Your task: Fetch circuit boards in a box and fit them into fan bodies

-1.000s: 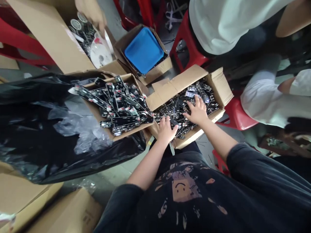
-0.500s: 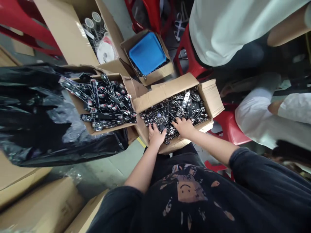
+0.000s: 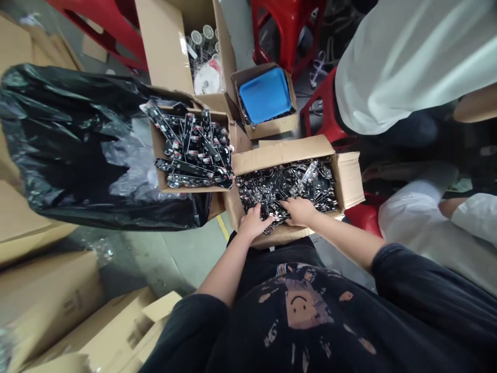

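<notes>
In the head view, my only one, I have the narrow dark boards (image 3: 277, 181) heaped inside an open carton (image 3: 287, 151) just right of the frame's centre. The left hand (image 3: 253, 224) rests at the carton's lower-left corner, thumb set apart from the fingers; the right hand (image 3: 300, 211) reaches over the lower edge, its fingers part-bent among the boards. With the fingertips buried in the clutter, I cannot tell whether either one has hold of a piece.

Left of centre, a second carton (image 3: 193, 190) bears longer dark strips (image 3: 190, 167), beside a black plastic bag (image 3: 73, 145). A blue tray (image 3: 266, 94) sits in a smaller box at the upper centre.

I judge each board light and stiff, with smooth faces that could slip and small mounted parts that could snap. I would pinch one by its long bare edges, lifting gently since the pile looks tangled.
</notes>
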The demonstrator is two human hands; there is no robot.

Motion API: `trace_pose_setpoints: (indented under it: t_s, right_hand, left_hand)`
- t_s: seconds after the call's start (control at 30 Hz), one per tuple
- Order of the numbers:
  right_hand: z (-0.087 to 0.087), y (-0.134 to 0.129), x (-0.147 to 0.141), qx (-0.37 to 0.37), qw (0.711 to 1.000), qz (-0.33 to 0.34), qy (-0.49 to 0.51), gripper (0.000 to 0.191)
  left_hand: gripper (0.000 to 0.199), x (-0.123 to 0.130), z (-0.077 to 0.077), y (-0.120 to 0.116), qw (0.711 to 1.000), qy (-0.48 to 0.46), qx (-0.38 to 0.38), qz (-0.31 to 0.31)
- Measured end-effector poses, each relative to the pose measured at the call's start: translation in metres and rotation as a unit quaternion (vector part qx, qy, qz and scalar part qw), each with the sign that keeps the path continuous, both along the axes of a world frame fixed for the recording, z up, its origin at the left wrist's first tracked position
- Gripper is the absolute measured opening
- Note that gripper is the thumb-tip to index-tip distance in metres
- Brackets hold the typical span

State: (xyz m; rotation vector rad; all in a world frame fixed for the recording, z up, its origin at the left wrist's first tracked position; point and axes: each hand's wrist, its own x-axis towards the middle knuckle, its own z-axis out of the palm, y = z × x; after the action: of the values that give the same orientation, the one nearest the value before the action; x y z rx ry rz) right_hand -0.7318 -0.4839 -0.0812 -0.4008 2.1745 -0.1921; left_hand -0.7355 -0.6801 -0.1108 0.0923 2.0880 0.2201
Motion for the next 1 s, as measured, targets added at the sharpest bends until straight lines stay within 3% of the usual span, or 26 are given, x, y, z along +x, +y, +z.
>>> trace_pose_setpoints:
  t_s: [0.17, 0.33, 0.6, 0.83, 1.0]
  right_hand:
    - [0.003, -0.005, 0.012, 0.02, 1.0, 0.016, 0.002, 0.075]
    - [-0.002, -0.007, 0.01, 0.016, 0.999, 0.027, 0.01, 0.06]
    - [-0.001, -0.003, 0.016, 0.004, 0.999, 0.038, 0.016, 0.051]
    - [-0.004, -0.013, 0.017, 0.019, 0.999, 0.034, 0.006, 0.061]
    - [0.003, -0.007, 0.021, 0.006, 0.999, 0.047, 0.007, 0.048]
  left_hand:
    - [0.066, 0.005, 0.003, -0.006, 0.997, 0.013, 0.045, -0.065]
    - [0.066, 0.01, -0.001, 0.001, 0.991, 0.082, 0.061, -0.084]
    - [0.059, 0.007, -0.006, -0.007, 0.977, 0.063, 0.132, -0.158]
    - [0.068, 0.014, -0.001, 0.007, 0.978, 0.068, 0.11, -0.163]
    - [0.053, 0.013, 0.009, 0.013, 0.98, 0.05, 0.092, -0.169]
